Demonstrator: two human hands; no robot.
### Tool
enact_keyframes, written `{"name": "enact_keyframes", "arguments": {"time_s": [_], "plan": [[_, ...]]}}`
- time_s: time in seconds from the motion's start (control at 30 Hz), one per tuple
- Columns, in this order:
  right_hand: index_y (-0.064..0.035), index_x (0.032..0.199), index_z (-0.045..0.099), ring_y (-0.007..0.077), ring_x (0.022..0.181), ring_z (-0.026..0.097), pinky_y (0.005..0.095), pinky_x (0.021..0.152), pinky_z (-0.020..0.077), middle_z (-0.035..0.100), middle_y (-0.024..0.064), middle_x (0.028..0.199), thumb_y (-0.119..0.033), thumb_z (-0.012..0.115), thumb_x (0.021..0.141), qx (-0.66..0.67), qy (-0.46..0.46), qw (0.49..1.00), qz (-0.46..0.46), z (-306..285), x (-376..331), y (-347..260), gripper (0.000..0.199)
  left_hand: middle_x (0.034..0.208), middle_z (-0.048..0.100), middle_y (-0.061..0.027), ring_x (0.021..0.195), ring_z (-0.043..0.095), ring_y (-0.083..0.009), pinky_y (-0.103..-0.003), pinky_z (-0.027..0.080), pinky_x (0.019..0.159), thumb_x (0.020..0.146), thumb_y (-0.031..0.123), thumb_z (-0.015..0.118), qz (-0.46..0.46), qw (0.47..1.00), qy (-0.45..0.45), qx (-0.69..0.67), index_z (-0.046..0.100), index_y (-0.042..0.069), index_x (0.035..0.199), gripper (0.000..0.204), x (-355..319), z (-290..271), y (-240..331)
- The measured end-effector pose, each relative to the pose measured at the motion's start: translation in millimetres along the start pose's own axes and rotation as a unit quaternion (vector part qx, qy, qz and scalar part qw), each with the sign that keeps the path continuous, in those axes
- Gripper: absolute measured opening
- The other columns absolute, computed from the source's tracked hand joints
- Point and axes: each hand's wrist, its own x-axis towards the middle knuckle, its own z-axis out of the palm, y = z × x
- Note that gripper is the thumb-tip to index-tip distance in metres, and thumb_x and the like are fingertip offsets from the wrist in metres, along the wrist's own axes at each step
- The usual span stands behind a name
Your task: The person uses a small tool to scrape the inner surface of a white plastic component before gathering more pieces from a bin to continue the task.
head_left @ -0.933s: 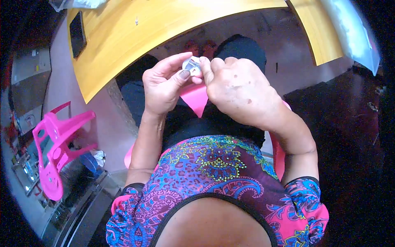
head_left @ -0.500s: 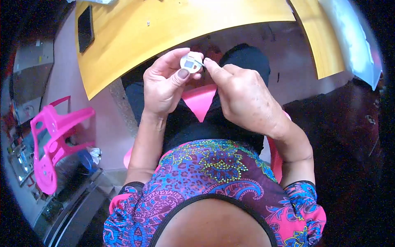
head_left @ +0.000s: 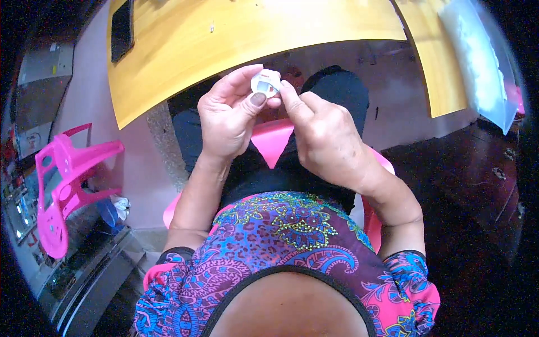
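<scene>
My left hand [head_left: 230,115] pinches a small round white plastic piece [head_left: 261,84] between thumb and fingers, above my lap. A grey rectangular patch and a small reddish-brown spot show on its face. My right hand [head_left: 331,135] is closed, its index fingertip right at the right rim of the white piece. Something thin and greyish seems to lie under that fingertip, but the fingers mostly hide it. Both hands are near the table's front edge.
The yellow table [head_left: 269,25] curves ahead, bearing a black phone [head_left: 122,31] and a tiny pale object [head_left: 212,27]. A bluish plastic bag [head_left: 480,64] hangs at the right. To the left lies a pink plastic stool [head_left: 73,180]; pink seat plastic [head_left: 272,143] shows between my legs.
The white piece has tilted a little, and my right fingertip sits closer over its rim, so the thin grey thing shows less. The view has shifted slightly.
</scene>
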Motion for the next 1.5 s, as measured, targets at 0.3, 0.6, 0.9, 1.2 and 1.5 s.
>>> {"name": "enact_keyframes", "arguments": {"time_s": [0.3,0.6,0.9,1.2,1.5], "plan": [[0.0122,0.121,0.048,0.0228,0.066,0.056,0.0324,0.054,0.0482,0.052,0.0115,0.075,-0.006,0.055,0.073,-0.219,-0.026,0.975,-0.025,7.1,-5.9,-12.3,0.052,0.1,0.065,-0.0134,0.081,0.064,-0.0146,-0.027,0.054,0.075,0.082,-0.006,0.063,0.033,0.981,0.048,0.183,0.058,-0.006,0.114,0.032,-8.6,10.7,-1.2],[0.0148,0.11,0.054,0.0203,0.061,0.056,0.0277,0.046,0.0461,0.053,0.0095,0.07,-0.008,0.055,0.08,-0.364,-0.103,0.923,-0.071,12.2,-9.1,-12.0,0.037,0.097,0.065,-0.0099,0.085,0.064,-0.0153,-0.025,0.053,0.075,0.078,-0.01,0.061,0.047,0.92,-0.002,0.389,0.063,-0.006,0.106,0.028,-8.7,9.8,-8.9],[0.0043,0.114,0.056,0.0254,0.067,0.058,0.0352,0.056,0.0485,0.056,0.0117,0.076,-0.008,0.053,0.078,-0.244,-0.103,0.964,-0.032,-4.2,-4.8,-2.8,0.039,0.095,0.065,-0.0119,0.078,0.062,-0.0143,-0.026,0.053,0.069,0.086,0.0,0.059,-0.108,0.991,-0.032,0.077,0.058,-0.006,0.108,0.023,-1.9,-13.5,-17.5],[-0.0001,0.113,0.059,0.0255,0.071,0.054,0.036,0.061,0.0451,0.051,0.0097,0.075,-0.007,0.056,0.071,-0.209,-0.008,0.977,-0.046,-17.3,-4.0,-5.6,0.043,0.101,0.062,-0.0196,0.083,0.064,-0.0253,-0.034,0.056,0.072,0.091,0.009,0.053,-0.128,0.988,-0.066,-0.05,0.054,-0.005,0.118,0.03,0.7,-17.0,-2.6],[0.0003,0.113,0.059,0.0246,0.071,0.053,0.0352,0.061,0.0445,0.05,0.0092,0.075,-0.008,0.056,0.071,-0.221,-0.032,0.974,-0.044,-15.4,-2.3,-7.1,0.043,0.099,0.063,-0.0193,0.08,0.065,-0.0235,-0.033,0.057,0.072,0.091,0.007,0.053,-0.128,0.989,-0.068,-0.04,0.055,-0.007,0.116,0.028,1.7,-15.5,0.2]]}}
